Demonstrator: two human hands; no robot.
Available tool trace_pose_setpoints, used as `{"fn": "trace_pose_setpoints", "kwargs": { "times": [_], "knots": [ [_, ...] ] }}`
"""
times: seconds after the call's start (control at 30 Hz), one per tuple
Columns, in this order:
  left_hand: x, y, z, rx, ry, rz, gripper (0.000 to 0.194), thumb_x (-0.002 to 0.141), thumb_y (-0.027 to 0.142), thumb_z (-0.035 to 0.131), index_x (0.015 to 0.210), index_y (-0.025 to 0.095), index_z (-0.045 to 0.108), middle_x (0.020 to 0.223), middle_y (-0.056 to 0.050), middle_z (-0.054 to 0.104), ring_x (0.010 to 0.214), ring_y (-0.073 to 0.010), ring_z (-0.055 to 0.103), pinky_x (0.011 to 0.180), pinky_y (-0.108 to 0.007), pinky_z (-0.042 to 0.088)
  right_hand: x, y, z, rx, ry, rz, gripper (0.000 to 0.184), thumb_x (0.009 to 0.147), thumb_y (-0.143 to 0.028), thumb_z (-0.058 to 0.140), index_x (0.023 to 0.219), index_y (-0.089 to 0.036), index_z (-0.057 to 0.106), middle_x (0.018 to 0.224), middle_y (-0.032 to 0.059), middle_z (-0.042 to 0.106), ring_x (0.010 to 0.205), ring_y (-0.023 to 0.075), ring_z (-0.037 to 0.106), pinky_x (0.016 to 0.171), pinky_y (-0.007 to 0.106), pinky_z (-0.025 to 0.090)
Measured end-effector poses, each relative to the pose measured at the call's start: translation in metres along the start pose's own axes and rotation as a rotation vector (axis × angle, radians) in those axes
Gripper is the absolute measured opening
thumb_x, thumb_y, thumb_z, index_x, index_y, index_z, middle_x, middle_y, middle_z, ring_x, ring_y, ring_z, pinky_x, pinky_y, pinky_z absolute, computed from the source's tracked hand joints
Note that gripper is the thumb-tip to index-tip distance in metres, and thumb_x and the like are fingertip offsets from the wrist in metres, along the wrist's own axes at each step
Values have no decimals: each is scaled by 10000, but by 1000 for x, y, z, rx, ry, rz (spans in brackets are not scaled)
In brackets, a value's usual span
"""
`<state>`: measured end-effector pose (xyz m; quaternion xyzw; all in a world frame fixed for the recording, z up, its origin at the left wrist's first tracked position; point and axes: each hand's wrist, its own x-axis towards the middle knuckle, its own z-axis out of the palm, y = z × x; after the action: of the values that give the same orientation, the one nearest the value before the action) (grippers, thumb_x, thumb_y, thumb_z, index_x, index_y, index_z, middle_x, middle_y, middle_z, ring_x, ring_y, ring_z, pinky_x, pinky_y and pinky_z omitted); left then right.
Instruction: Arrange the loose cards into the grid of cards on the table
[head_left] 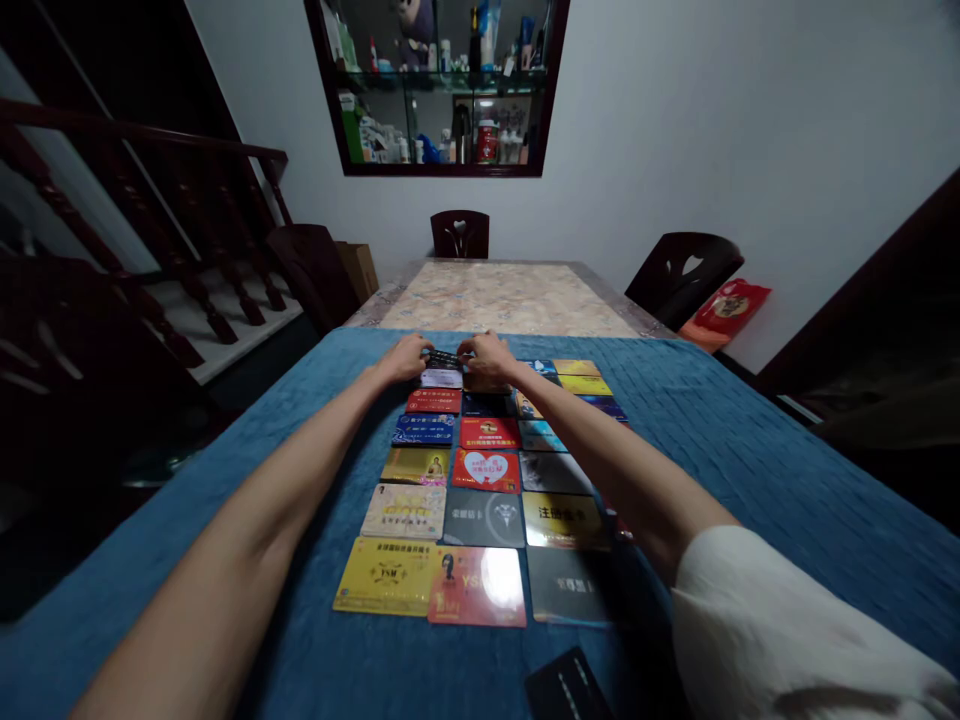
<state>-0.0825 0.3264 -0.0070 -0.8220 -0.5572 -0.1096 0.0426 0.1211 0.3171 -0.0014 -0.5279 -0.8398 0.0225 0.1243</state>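
Note:
At the far end of a card layout, both my arms reach forward over the cloth. My left hand [407,358] has its fingers closed on the left end of a black card with pale markings [444,358]. The other end of that card is pinched by my right hand [487,358]. Just below it lies a pale card [441,379], then a red card [433,401] and a blue card [423,430]. Nearer me are a heart-printed red card [486,468], a gold card [564,518] and a yellow card [386,575]. My right forearm hides parts of the right-hand columns.
A blue cloth [300,620] covers the near part of the marble-topped table [499,295]. Near the front edge lies a black card [568,688]. Dark chairs [686,270] stand around the table. A red bag [731,308] is at the right.

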Motion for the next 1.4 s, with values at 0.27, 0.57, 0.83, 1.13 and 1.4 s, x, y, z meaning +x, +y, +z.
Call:
{"fn": "trace_pose_setpoints", "kwargs": {
  "times": [0.27, 0.57, 0.83, 1.13, 1.4],
  "knots": [
    [-40, 28, -9, -4, 165, -9, 310, 901, 203, 448, 938, 136, 748, 964, -120, 688, 937, -237, 616, 850, -319, 489, -30, -5, -10, -12, 126, -22, 307, 907, -224, 480, 1090, -193, 725, 1100, 122, 727, 1110, 309, 525, 809, 365, 354],
    [-87, 74, -18, -44, 266, 100, 267, 886, 164, 476, 940, 152, 738, 936, -102, 663, 926, -232, 588, 851, -338, 491, -88, -15, -25, 14, 154, -95, 289, 921, -215, 463, 1049, -196, 721, 1064, 96, 735, 1064, 289, 508, 812, 365, 331],
    [-129, 118, -17, -118, 334, 244, 212, 897, 143, 498, 895, 160, 710, 893, -88, 622, 878, -221, 559, 799, -341, 477, -143, -10, -31, 58, 136, -163, 242, 921, -208, 500, 994, -172, 727, 1041, 89, 733, 966, 243, 523, 840, 342, 314],
    [-180, 164, -27, -135, 320, 387, 207, 930, 155, 487, 912, 151, 692, 875, -77, 594, 819, -203, 528, 752, -325, 442, -204, 1, -30, 141, 218, -225, 223, 932, -218, 513, 938, -176, 732, 933, 78, 720, 907, 228, 508, 838, 340, 327],
    [-221, 194, -32, -175, 320, 483, 182, 917, 133, 487, 885, 156, 665, 850, -74, 600, 824, -210, 520, 729, -337, 428, -261, -1, -32, 157, 253, -282, 181, 923, -204, 540, 894, -189, 718, 908, 76, 725, 907, 230, 511, 826, 355, 330]
  ]
}}
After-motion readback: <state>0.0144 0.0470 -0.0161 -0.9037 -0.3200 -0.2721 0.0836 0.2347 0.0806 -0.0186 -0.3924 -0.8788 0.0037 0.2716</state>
